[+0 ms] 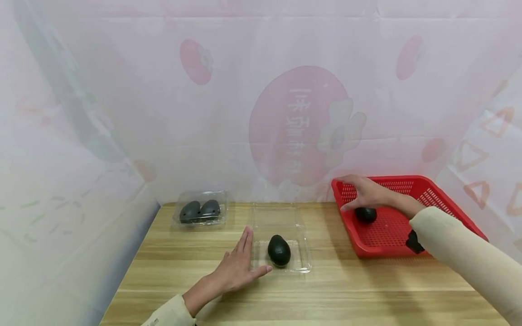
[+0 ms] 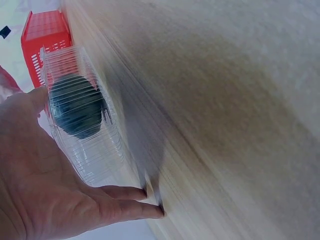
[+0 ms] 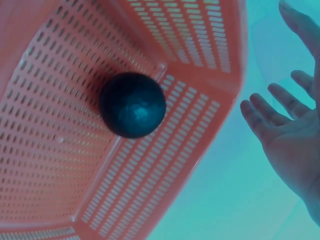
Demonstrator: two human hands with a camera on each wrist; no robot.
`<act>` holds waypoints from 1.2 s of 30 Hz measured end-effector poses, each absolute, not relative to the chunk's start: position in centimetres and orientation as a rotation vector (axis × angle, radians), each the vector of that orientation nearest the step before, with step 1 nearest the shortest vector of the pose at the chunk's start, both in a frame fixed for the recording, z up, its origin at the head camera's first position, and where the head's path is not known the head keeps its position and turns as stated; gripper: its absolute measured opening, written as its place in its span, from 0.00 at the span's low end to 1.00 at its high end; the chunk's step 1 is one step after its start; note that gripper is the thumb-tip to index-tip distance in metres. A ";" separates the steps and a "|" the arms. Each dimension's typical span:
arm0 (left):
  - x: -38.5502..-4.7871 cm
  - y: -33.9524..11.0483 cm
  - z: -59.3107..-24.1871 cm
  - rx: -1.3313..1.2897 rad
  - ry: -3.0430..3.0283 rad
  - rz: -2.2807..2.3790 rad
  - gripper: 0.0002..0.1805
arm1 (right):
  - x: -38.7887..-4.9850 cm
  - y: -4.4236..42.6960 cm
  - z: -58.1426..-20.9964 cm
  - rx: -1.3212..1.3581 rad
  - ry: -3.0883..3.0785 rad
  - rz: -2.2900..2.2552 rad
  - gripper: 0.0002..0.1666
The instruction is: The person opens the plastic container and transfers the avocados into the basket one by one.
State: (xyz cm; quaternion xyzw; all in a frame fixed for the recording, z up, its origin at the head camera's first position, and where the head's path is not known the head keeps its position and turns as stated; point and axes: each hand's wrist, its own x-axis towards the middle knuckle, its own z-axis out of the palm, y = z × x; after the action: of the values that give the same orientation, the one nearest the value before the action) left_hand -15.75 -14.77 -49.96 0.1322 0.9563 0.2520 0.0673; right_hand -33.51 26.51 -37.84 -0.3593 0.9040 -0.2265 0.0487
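A dark avocado (image 1: 279,250) lies in the base of a clear plastic clamshell box (image 1: 303,260), whose lid is folded back toward the wall. My left hand (image 1: 234,269) is at the box's left side with fingers extended and the thumb along its front edge. In the left wrist view, the thumb meets the box rim, and two fingertips reach the table. Over the left part of a red plastic basket (image 1: 391,250) is my right hand (image 1: 364,192), fingers spread and holding nothing. Another dark avocado (image 3: 132,105) rests inside the basket, near that hand and apart from it.
A closed clear box (image 1: 222,219) with two dark avocados (image 1: 190,212) stands at the back left of the wooden table (image 1: 171,267). Behind the table hangs a printed pale curtain (image 1: 228,149). The basket's raised sides surround the loose avocado.
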 end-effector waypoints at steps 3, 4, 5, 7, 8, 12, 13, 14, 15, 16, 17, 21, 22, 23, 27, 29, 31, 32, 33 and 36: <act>-15.7 -14.8 -49.9 0.393 2.880 0.755 0.64 | -33.1 25.8 -37.9 -1.128 2.753 -0.706 0.54; -15.7 -14.8 -49.9 0.391 2.880 0.754 0.64 | -33.0 25.5 -37.9 -1.142 2.751 -0.710 0.53; -15.7 -14.8 -49.9 0.390 2.880 0.754 0.64 | -32.9 25.3 -37.9 -1.156 2.746 -0.717 0.53; -15.7 -14.8 -50.0 0.385 2.877 0.756 0.64 | -32.6 24.8 -38.0 -1.183 2.737 -0.719 0.52; -15.6 -14.8 -50.0 0.385 2.876 0.756 0.64 | -32.4 24.6 -38.0 -1.192 2.732 -0.721 0.52; -15.6 -14.8 -50.1 0.387 2.871 0.759 0.65 | -32.0 23.9 -38.1 -1.210 2.722 -0.699 0.52; -15.6 -14.8 -50.1 0.389 2.869 0.760 0.65 | -31.9 23.8 -38.1 -1.215 2.718 -0.694 0.52; -15.7 -14.8 -50.1 0.391 2.869 0.760 0.65 | -31.8 23.6 -38.1 -1.220 2.714 -0.691 0.53; -15.7 -14.8 -50.1 0.391 2.869 0.759 0.65 | -31.7 23.5 -38.1 -1.222 2.709 -0.688 0.53; -15.7 -14.8 -50.1 0.392 2.869 0.757 0.65 | -31.6 23.4 -38.1 -1.225 2.704 -0.689 0.54; -15.7 -14.8 -50.1 0.394 2.870 0.758 0.65 | -31.4 23.3 -38.1 -1.229 2.698 -0.688 0.54; -15.9 -14.8 -50.2 0.395 2.875 0.757 0.65 | -31.0 22.8 -38.2 -1.245 2.682 -0.689 0.55; -15.9 -14.8 -50.2 0.394 2.876 0.756 0.65 | -30.9 22.6 -38.3 -1.251 2.677 -0.693 0.55; -15.9 -14.8 -50.2 0.393 2.876 0.755 0.65 | -30.8 22.5 -38.3 -1.256 2.671 -0.697 0.55; -15.8 -14.8 -50.2 0.387 2.878 0.754 0.65 | -30.5 22.0 -38.4 -1.280 2.651 -0.707 0.55; -15.8 -14.8 -50.2 0.387 2.881 0.752 0.64 | -30.4 21.8 -38.5 -1.288 2.644 -0.705 0.55; -15.8 -14.8 -50.2 0.388 2.884 0.753 0.64 | -30.3 21.6 -38.5 -1.301 2.636 -0.705 0.55; -15.8 -14.8 -50.2 0.390 2.886 0.753 0.64 | -30.2 21.5 -38.6 -1.305 2.633 -0.703 0.55; -15.8 -14.7 -50.2 0.391 2.887 0.753 0.64 | -30.2 21.5 -38.6 -1.309 2.631 -0.703 0.55; -15.9 -14.7 -50.2 0.394 2.888 0.752 0.64 | -30.0 21.2 -38.6 -1.319 2.623 -0.703 0.55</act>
State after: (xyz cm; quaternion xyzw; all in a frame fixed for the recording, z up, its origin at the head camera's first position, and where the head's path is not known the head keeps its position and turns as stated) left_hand -15.87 -14.72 -50.25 0.1306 0.9573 0.2494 0.0657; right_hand -29.98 21.17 -38.65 -0.4360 0.8672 -0.2325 0.0613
